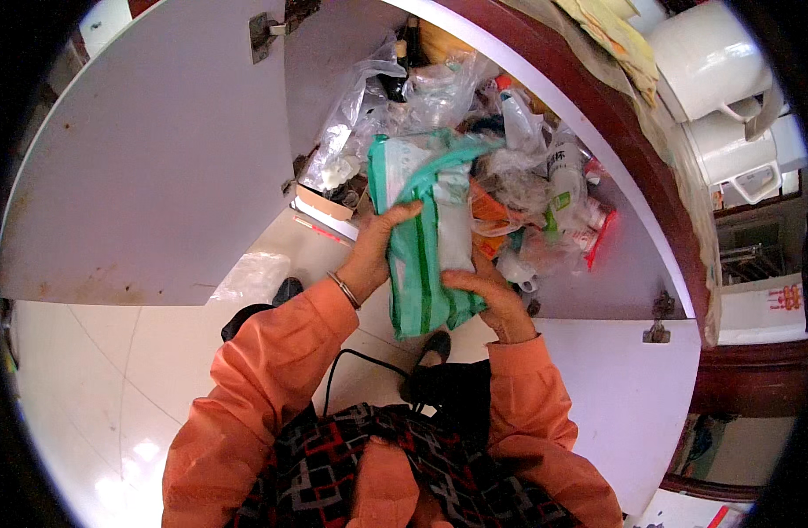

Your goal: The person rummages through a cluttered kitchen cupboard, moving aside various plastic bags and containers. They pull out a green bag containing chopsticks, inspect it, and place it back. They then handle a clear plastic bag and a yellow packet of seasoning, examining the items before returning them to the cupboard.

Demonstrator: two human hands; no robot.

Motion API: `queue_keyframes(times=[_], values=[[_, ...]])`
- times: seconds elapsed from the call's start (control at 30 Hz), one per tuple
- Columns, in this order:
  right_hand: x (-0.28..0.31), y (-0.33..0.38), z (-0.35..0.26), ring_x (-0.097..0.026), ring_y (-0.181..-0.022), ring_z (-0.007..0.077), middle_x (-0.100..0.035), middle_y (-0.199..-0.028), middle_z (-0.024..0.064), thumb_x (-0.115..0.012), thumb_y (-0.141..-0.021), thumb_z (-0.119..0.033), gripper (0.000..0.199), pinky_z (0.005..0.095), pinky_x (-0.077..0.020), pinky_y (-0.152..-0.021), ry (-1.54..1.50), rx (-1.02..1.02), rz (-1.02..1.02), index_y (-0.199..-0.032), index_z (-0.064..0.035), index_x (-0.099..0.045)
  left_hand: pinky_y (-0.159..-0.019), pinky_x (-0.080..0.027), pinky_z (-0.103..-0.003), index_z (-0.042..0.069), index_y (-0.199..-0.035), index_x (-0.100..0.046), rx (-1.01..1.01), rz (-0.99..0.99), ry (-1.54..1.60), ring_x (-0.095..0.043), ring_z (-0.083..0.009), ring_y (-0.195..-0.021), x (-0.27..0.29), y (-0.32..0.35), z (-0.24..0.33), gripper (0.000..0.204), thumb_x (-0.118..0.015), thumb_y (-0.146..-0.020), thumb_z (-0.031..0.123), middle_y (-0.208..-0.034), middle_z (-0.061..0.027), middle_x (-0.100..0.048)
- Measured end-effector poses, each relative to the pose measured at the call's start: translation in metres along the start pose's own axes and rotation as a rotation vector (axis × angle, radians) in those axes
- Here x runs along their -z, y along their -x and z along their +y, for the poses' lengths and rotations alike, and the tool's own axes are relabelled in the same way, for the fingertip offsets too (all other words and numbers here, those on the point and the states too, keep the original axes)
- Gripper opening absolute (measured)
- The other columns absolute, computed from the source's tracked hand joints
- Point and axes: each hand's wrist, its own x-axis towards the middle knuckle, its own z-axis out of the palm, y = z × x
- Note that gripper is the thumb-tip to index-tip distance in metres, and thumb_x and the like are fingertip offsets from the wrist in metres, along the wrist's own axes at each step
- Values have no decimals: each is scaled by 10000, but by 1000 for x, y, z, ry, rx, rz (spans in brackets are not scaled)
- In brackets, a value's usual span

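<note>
Between both hands I hold a soft green and white plastic package, its upper end creased and seemingly open. My left hand grips its left side with the thumb lying across the front. On the lower right, my right hand is closed round its edge, thumb on the front. The package is held in front of an open cabinet crowded with clear plastic bags, orange packets and a white and green bottle or tube. What is inside the package cannot be made out.
Cabinet doors stand open at left and lower right. Above, the dark red counter edge bears white mugs. A small carton sits at the cabinet's front left. A black cable and a plastic bag lie on the floor.
</note>
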Motion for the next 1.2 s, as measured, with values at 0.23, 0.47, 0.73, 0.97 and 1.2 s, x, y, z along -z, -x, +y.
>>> queue_keyframes(times=[0.23,0.47,0.73,0.97,1.2], values=[[9,9,27,-592,-832,176,-607,-903,81,-660,-671,-113,426,288,-476,-759,-180,-106,137,-1069,-37,-528,-806,-449,-314,37,-1164,-439,-117,-143,-162,-539,-168,-932,-14,-3,-9,540,-679,-729,247,-1063,-66,-540],[155,-10,43,-551,-863,196,-571,-892,89,-538,-750,-126,214,340,-448,-812,-236,291,336,-935,-21,-568,-950,-301,-321,111,-1309,-343,-81,-336,-276,-397,-149,-1143,-33,-14,3,667,-604,-778,421,-1229,-12,-451],[217,-104,-97,-521,-980,225,-542,-1076,101,-687,-687,-199,452,333,-422,-840,157,189,445,-1085,-39,-546,-863,-384,-313,41,-1233,-389,30,-335,-423,-497,-174,-1026,-24,-3,11,614,-648,-748,314,-1090,-71,-539],[274,-172,-62,-467,-1096,348,-516,-1153,202,-731,-608,-402,825,442,-391,-886,1624,187,934,-1268,-52,-383,-782,-436,-328,5,-985,-571,-217,-239,-1051,-550,-200,-913,-2,-38,-32,361,-688,-703,198,-960,-120,-585],[121,-222,-99,-503,-1038,349,-531,-1112,211,-668,-667,-249,529,409,-367,-912,1388,558,608,-1143,-70,-524,-779,-430,-359,-5,-878,-576,-267,-182,-1291,-546,-300,-869,6,-46,-33,379,-684,-683,302,-908,-162,-573]])
